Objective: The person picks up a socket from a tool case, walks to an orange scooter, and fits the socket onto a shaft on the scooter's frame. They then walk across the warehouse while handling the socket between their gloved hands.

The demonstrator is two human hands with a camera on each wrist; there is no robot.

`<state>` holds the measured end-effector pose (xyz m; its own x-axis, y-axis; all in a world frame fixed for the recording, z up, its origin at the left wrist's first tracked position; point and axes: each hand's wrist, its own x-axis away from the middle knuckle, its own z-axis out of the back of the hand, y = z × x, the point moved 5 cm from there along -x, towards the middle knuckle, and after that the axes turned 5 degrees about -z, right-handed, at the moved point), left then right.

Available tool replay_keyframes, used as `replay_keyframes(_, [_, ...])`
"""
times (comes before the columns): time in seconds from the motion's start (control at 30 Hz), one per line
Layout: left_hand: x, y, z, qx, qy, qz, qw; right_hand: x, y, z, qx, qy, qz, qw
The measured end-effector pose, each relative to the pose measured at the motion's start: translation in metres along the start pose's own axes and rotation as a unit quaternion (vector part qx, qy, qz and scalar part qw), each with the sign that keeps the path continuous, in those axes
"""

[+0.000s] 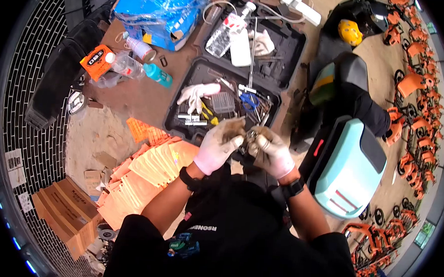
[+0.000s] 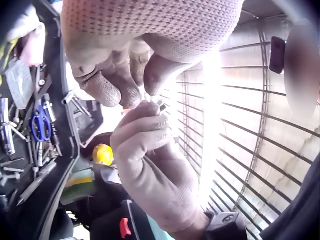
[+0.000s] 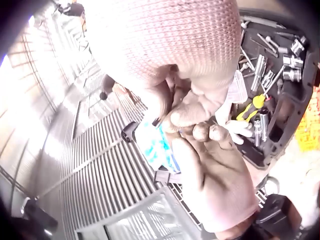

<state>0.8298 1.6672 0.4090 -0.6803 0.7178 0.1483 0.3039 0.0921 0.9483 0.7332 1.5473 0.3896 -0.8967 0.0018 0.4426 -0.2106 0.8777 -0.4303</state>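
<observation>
Both hands wear pale gloves with dirty fingertips and meet above the near edge of a black tool case (image 1: 182, 132). The left hand (image 1: 219, 144) pinches a small part between thumb and fingers. Opposite it, the right hand (image 1: 273, 152) has its fingers curled round a small metal piece (image 1: 252, 136). In the left wrist view the fingertips of the left hand (image 2: 150, 45) and right hand (image 2: 155, 165) nearly touch, and a small dark bit (image 2: 161, 106) shows between them. What the piece is cannot be told.
The case holds a spare glove (image 1: 196, 96), blue-handled pliers (image 1: 249, 102), a clear box (image 1: 223, 102) and sockets. Its other half bears a bottle (image 1: 226, 36). A teal bottle (image 1: 158, 75) and blue package (image 1: 160, 15) lie left, orange sheets (image 1: 150, 172) below, a mint-coloured box (image 1: 352, 168) right.
</observation>
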Motion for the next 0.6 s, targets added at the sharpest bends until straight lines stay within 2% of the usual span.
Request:
replay_keyframes(0.03, [0.003, 0.006, -0.004, -0.004, -0.013, 0.005, 1.000, 0.005, -0.004, -0.007, -0.008, -0.010, -0.001, 1.000])
replay_keyframes(0.07, [0.001, 0.017, -0.008, -0.131, -0.055, -0.063, 0.988, 0.009, -0.006, -0.012, -0.017, -0.031, 0.009, 0.999])
replay_keyframes(0.13, [0.005, 0.045, -0.022, -0.225, -0.083, -0.130, 0.962, 0.019, -0.009, -0.020, -0.044, -0.060, 0.024, 0.997])
replay_keyframes(0.17, [0.008, 0.052, -0.028, -0.203, -0.069, -0.136, 0.967, 0.024, -0.011, -0.021, -0.042, -0.081, 0.030, 0.995])
replay_keyframes(0.3, [0.021, 0.070, -0.049, -0.220, -0.110, -0.171, 0.954, 0.051, -0.013, -0.028, -0.047, -0.087, 0.065, 0.993])
replay_keyframes(0.4, [0.031, 0.072, -0.067, -0.241, -0.124, -0.163, 0.949, 0.072, -0.012, -0.025, -0.040, -0.081, 0.085, 0.992])
replay_keyframes(0.47, [0.040, 0.073, -0.083, -0.243, -0.148, -0.156, 0.946, 0.089, -0.011, -0.017, 0.001, -0.064, 0.091, 0.994])
replay_keyframes(0.5, [0.044, 0.072, -0.092, -0.241, -0.162, -0.145, 0.946, 0.101, -0.010, -0.015, 0.015, -0.020, 0.105, 0.994])
replay_keyframes(0.6, [0.059, 0.064, -0.126, -0.241, -0.205, -0.128, 0.940, 0.142, -0.005, -0.003, 0.022, 0.005, 0.131, 0.991])
